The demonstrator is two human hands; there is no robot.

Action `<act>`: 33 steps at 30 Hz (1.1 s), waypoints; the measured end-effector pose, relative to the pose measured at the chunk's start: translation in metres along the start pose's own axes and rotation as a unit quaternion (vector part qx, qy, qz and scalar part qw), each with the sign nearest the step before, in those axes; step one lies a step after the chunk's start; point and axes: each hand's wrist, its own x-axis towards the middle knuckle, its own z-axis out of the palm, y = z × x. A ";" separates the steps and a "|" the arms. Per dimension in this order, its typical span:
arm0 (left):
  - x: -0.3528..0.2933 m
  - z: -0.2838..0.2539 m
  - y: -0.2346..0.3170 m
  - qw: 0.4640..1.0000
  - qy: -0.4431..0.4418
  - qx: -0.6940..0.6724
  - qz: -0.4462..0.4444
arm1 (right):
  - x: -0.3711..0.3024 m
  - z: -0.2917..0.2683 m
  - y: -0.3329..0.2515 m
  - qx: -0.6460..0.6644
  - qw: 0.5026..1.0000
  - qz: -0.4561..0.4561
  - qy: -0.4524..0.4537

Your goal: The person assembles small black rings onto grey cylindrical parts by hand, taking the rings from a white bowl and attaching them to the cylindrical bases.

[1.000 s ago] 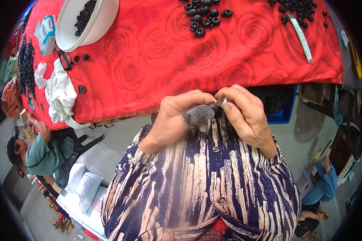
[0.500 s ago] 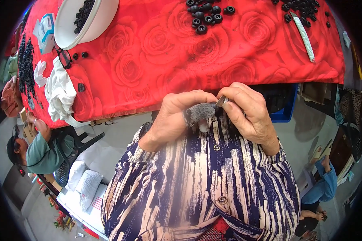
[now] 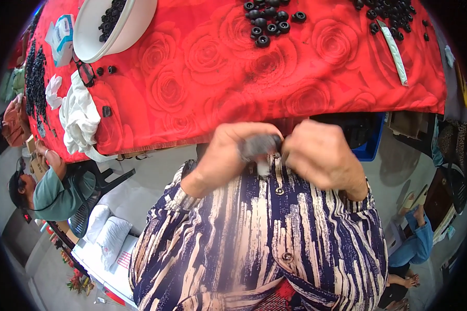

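Observation:
My left hand [image 3: 215, 158] is closed in front of my striped shirt, and one finger wears a grey knitted finger cover [image 3: 257, 147]. At its fingertips is a small dark piece [image 3: 278, 141], probably like the black ring-shaped parts on the table; it is mostly hidden. My right hand [image 3: 324, 155] is curled close beside it, smeared by motion. A small flat metal blade showed between its thumb and forefinger half a second ago; now the fingers cover it.
On the red rose-patterned tablecloth [image 3: 202, 93] lie black ring-shaped parts [image 3: 263, 40], a white bowl [image 3: 137, 31] with more inside, a white cloth [image 3: 79, 116], glasses [image 3: 86, 74] and a slim white packet [image 3: 394, 54]. A blue crate [image 3: 369, 150] stands below. People sit at both sides.
My right hand has turned and dropped slightly, its knuckles now covering the blade. My left hand stays almost in place, its finger cover a little blurred.

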 end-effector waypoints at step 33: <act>-0.022 -0.007 0.049 0.921 0.173 0.093 0.337 | 0.014 0.017 0.001 -0.119 0.943 -0.121 0.285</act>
